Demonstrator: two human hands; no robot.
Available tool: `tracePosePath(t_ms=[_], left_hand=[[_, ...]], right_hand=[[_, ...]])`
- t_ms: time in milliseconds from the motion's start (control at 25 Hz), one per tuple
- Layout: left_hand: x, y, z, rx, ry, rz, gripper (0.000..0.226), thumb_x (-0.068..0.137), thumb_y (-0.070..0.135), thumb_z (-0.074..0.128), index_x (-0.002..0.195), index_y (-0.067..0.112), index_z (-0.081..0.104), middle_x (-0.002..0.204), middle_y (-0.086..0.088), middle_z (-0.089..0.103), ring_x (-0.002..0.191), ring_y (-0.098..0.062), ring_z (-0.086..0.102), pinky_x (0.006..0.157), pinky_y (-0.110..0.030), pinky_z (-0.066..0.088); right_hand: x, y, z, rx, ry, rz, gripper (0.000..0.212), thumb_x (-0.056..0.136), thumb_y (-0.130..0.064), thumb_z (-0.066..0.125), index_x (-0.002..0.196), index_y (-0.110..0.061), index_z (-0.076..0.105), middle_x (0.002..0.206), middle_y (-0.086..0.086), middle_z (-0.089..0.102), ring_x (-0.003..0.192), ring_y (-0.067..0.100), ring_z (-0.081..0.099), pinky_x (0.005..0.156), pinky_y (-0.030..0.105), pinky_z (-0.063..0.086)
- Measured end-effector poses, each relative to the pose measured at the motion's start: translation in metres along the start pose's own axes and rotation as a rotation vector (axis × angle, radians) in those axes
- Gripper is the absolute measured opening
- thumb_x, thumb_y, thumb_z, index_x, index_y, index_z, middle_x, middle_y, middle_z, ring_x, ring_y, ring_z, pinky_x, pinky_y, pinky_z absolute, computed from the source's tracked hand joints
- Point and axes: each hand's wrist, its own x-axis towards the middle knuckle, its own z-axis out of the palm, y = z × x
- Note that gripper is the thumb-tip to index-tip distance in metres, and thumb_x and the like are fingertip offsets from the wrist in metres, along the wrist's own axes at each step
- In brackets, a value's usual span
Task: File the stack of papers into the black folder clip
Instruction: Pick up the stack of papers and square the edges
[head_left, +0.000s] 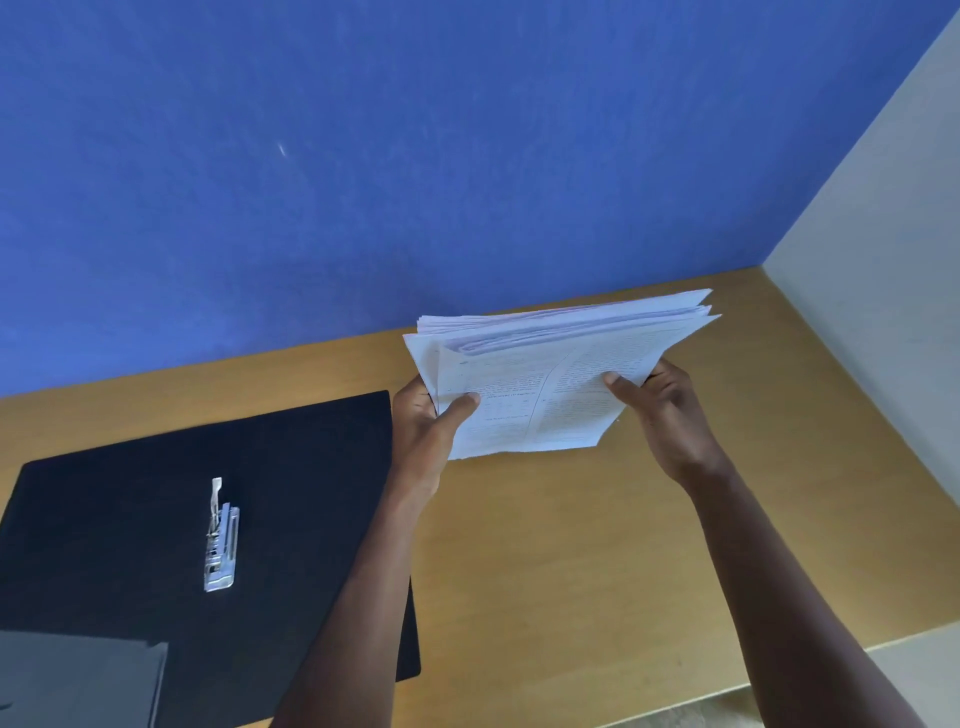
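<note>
Fingers (460, 408) of the left hand (423, 434) and the right hand (662, 410) are clamped on opposite short edges of the stack of papers (545, 384), thumbs on top, holding it above the bench (571, 545), right of the black folder (130, 519). Both forearms reach forward. The stack's long axis runs left-right, tilted up toward the blue wall (415, 156). The folder lies open, metal clip (222, 540) upright.
</note>
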Motion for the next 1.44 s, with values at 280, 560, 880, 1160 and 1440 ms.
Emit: tracePosePath(t_ms=[280, 560, 880, 1160, 1440], left_hand=[[0.003, -0.010, -0.001, 0.052, 0.013, -0.037, 0.029, 0.086, -0.005, 0.065, 0.105, 0.017, 0.070, 0.108, 0.000, 0.075, 0.104, -0.018, 0.070, 0.091, -0.034, 0.055], [0.009, -0.019, -0.009, 0.078, 0.009, -0.066, 0.019, 0.087, 0.003, 0.070, 0.102, 0.015, 0.072, 0.105, 0.001, 0.076, 0.101, -0.017, 0.071, 0.084, -0.032, 0.056], [0.014, -0.019, -0.007, 0.130, 0.019, -0.050, 0.019, 0.088, 0.017, 0.073, 0.103, 0.006, 0.070, 0.103, -0.003, 0.076, 0.100, -0.020, 0.071, 0.090, -0.039, 0.055], [0.016, -0.007, -0.001, 0.072, -0.003, 0.027, 0.026, 0.091, 0.010, 0.068, 0.117, 0.008, 0.067, 0.117, -0.003, 0.073, 0.109, -0.018, 0.069, 0.092, -0.038, 0.057], [0.008, -0.027, -0.005, 0.107, 0.009, -0.034, 0.026, 0.089, 0.008, 0.069, 0.116, 0.007, 0.069, 0.115, -0.001, 0.074, 0.108, -0.017, 0.069, 0.094, -0.040, 0.056]], right_hand=[[-0.003, 0.009, 0.004, -0.106, -0.044, 0.014, 0.031, 0.095, -0.004, 0.061, 0.126, -0.005, 0.061, 0.124, 0.005, 0.069, 0.117, 0.019, 0.065, 0.092, 0.030, 0.052], [-0.002, 0.018, 0.002, -0.154, -0.027, 0.047, 0.016, 0.093, -0.008, 0.066, 0.108, -0.013, 0.070, 0.107, 0.002, 0.074, 0.099, 0.021, 0.070, 0.086, 0.036, 0.054], [0.002, 0.010, 0.010, -0.266, 0.074, -0.003, 0.040, 0.091, -0.006, 0.067, 0.058, -0.028, 0.061, 0.057, -0.020, 0.061, 0.056, -0.003, 0.059, 0.062, 0.018, 0.047], [0.010, 0.007, 0.003, -0.135, 0.016, -0.058, 0.024, 0.096, -0.004, 0.060, 0.119, -0.006, 0.065, 0.118, 0.005, 0.072, 0.111, 0.020, 0.068, 0.088, 0.028, 0.055], [0.003, 0.031, 0.003, -0.127, 0.017, 0.014, 0.029, 0.096, -0.004, 0.059, 0.125, -0.003, 0.062, 0.123, 0.006, 0.070, 0.115, 0.023, 0.066, 0.091, 0.033, 0.054]])
